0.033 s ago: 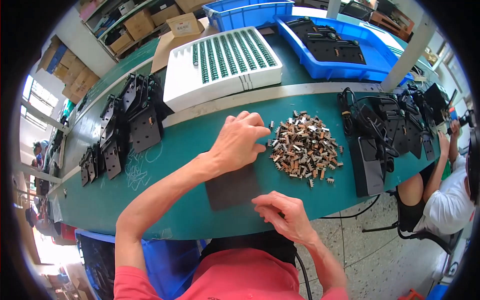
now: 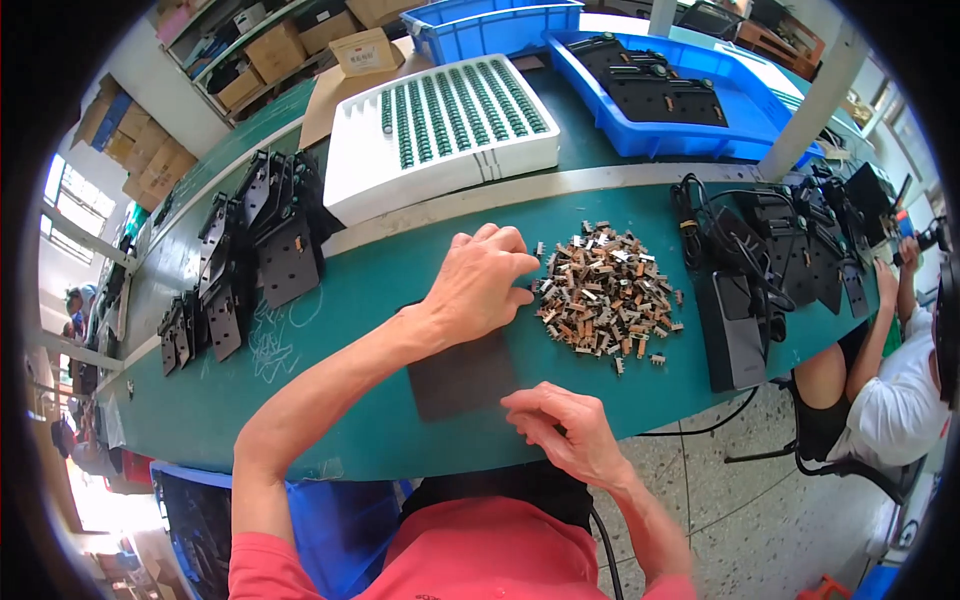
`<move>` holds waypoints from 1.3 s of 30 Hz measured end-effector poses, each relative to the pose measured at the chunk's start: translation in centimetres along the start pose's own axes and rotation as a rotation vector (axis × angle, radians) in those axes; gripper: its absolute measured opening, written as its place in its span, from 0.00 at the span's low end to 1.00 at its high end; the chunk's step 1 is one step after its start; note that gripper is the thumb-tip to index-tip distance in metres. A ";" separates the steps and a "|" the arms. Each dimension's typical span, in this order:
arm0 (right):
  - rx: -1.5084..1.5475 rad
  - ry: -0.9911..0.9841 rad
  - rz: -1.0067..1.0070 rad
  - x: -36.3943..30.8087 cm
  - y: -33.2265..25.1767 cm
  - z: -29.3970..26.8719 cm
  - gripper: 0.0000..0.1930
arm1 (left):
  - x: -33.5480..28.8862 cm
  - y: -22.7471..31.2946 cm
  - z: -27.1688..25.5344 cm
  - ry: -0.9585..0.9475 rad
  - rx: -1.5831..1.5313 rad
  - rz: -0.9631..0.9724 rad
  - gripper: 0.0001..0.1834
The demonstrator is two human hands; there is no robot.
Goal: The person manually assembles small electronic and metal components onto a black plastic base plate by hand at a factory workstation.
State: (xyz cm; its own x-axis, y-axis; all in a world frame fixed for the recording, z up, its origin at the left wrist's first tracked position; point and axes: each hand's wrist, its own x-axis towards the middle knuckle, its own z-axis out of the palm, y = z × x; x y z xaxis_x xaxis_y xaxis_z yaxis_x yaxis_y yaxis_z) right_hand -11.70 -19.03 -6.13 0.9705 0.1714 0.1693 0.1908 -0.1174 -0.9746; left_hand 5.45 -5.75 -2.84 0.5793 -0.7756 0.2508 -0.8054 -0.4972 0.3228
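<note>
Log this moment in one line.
left hand: beside small-parts pile; right hand: near dark mat; grip: unclear; white tray: beyond left hand

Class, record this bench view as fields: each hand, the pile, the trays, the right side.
Left hand: above the dark sheet, fingertips beside the pile; any grip unclear
Right hand: fingers curled, at the sheet's near right corner
Pile: many small metal-and-brown parts on the green table
White tray: rows of small green pieces
Blue tray: black plates
Right side: black box, cables, seated co-worker

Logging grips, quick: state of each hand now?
Left hand: curled beside the parts pile; any hold can't be told.
Right hand: curled; contents can't be told.
</note>
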 end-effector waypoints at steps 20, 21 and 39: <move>0.379 0.234 0.130 0.4 -0.4 1.1 0.17 | -7.1 6.3 -3.7 -0.057 -1.313 -0.673 0.13; 0.429 0.287 0.061 0.4 -0.5 1.3 0.18 | -7.7 6.7 -3.6 -0.047 -1.364 -0.704 0.13; 0.512 0.346 0.132 -0.3 -1.3 1.9 0.15 | -9.2 6.3 -2.8 -0.081 -1.145 -0.472 0.10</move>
State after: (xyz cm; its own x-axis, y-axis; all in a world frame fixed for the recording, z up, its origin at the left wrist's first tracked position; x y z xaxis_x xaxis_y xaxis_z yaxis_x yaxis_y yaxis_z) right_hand -12.48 -17.10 -5.19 0.9889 -0.1485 -0.0027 0.0548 0.3819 -0.9226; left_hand -4.57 -0.68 -0.56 0.7405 -0.6549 -0.1507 0.0768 -0.1403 0.9871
